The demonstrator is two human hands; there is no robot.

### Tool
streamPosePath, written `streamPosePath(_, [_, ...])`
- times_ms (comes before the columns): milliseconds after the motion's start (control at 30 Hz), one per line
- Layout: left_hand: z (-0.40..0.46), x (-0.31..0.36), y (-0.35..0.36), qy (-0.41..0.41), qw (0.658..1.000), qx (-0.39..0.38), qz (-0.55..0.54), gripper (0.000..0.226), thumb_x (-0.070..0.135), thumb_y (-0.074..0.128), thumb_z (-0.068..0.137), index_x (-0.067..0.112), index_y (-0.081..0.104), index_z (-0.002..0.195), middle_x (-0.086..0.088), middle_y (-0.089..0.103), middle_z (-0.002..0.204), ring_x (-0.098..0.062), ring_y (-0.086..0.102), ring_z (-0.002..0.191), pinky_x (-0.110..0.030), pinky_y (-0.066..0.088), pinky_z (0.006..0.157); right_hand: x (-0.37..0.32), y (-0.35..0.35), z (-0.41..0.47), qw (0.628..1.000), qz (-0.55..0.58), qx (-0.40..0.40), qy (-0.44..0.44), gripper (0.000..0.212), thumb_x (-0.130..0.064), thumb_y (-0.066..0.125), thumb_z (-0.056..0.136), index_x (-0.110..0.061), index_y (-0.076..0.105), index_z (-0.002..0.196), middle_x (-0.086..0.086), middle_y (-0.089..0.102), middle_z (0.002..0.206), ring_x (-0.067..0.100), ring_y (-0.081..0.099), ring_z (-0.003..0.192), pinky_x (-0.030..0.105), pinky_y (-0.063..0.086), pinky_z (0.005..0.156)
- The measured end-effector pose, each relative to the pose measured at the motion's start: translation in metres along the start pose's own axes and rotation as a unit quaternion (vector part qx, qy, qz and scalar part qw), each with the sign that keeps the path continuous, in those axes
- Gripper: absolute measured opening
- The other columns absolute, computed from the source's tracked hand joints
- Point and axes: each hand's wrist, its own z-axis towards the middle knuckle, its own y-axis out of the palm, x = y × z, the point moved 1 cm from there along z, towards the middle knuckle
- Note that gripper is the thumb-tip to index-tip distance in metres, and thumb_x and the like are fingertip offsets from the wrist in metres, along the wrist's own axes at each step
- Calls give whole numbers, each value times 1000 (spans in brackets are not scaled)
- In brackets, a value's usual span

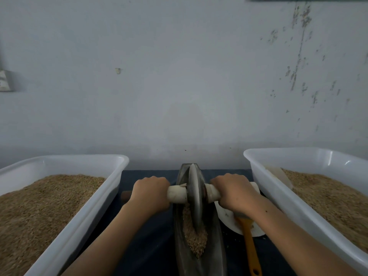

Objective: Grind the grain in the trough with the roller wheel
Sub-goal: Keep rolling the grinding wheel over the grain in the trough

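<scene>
Trough (180, 246): long, narrow, dark metal, running from 12 to 6 o'clock at frame centre on a dark blue cloth (151, 246). Grain (196, 242) lies in its channel, heaped at the near end, toward 6 o'clock from the wheel.

Roller wheel (194, 194): upright metal disc standing on edge in the trough, toward the far end. Its axle handle (177, 194), wrapped in pale cloth, sticks out toward 9 and 3 o'clock.

Left hand (149, 193): fingers curled round the 9 o'clock side of the handle, knuckles up.
Right hand (234, 191): fingers curled round the 3 o'clock side, same grip.

White tub (87, 214) at 9 o'clock, filled with grain. Second white tub (278, 198) at 3 o'clock, also holding grain. Between trough and right tub: a white plate (227, 218) with an orange-handled brush (250, 246) lying across it, partly hidden under the right forearm.
</scene>
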Motion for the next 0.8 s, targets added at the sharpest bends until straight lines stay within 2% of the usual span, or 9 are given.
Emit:
streamPosePath(100, [1, 1, 2, 4, 999, 53, 0, 25, 34, 59, 81, 25, 58, 104, 3, 63, 97, -18, 60, 90, -28, 35, 66, -3, 4, -2, 997, 11, 71, 13, 18, -14, 54, 87, -25, 53, 101, -1, 64, 100, 22, 60, 93, 30, 37, 72])
streamPosePath(167, [1, -1, 3, 14, 999, 51, 0, 26, 35, 59, 82, 26, 58, 106, 3, 63, 99, -18, 60, 91, -28, 35, 67, -3, 4, -4, 997, 9, 76, 10, 18, -13, 54, 87, -25, 52, 100, 0, 64, 99, 22, 60, 92, 29, 36, 72])
streamPosePath(300, [0, -2, -2, 19, 999, -43, -11, 35, 35, 66, 79, 19, 59, 109, 0, 64, 100, -18, 61, 90, -27, 40, 69, 0, -3, -3, 1000, -8, 1, -17, 20, -13, 57, 83, -22, 56, 101, 1, 63, 96, 21, 59, 85, 28, 36, 67])
streamPosePath(400, [-3, -3, -8, 26, 991, -126, -38, 41, 34, 71, 75, 17, 59, 110, -1, 65, 99, -17, 60, 86, -28, 44, 70, 3, -6, -3, 996, 13, -78, -38, 17, -15, 63, 79, -22, 56, 93, -3, 56, 79, 14, 53, 69, 24, 33, 54])
streamPosePath(467, [-5, -4, -9, 31, 986, -156, -52, 43, 33, 72, 74, 16, 59, 112, -2, 66, 99, -18, 62, 86, -28, 46, 72, 4, -7, -3, 993, 25, -109, -43, 19, -17, 66, 77, -22, 57, 93, -4, 56, 78, 15, 55, 72, 23, 35, 55])
streamPosePath(567, [-5, -2, -9, 31, 994, -103, -26, 39, 35, 70, 77, 18, 59, 110, 1, 63, 95, -16, 59, 84, -28, 44, 71, 5, -4, -2, 994, 35, -96, -35, 18, -17, 66, 78, -24, 53, 89, -5, 56, 79, 15, 56, 74, 23, 34, 55])
streamPosePath(633, [-3, 1, -6, 27, 999, -25, 2, 31, 36, 65, 80, 21, 59, 107, 2, 62, 94, -16, 57, 82, -28, 40, 68, 5, -1, -1, 998, 27, -51, -22, 17, -16, 62, 82, -26, 54, 93, -3, 61, 88, 17, 58, 79, 25, 36, 61])
streamPosePath(700, [-3, 4, -3, 20, 999, 48, 17, 25, 35, 60, 83, 23, 58, 105, 2, 63, 98, -18, 59, 88, -28, 37, 68, 3, 2, -1, 1000, 19, 11, -7, 17, -15, 58, 86, -26, 54, 98, -1, 64, 97, 19, 60, 88, 28, 37, 68])
streamPosePath(800, [-3, 4, 2, 10, 996, 84, 3, 21, 36, 58, 85, 24, 56, 102, 2, 63, 99, -18, 60, 91, -28, 35, 67, -1, 6, -2, 998, 10, 69, 0, 15, -15, 55, 88, -26, 49, 97, 0, 63, 98, 22, 59, 89, 30, 35, 70])
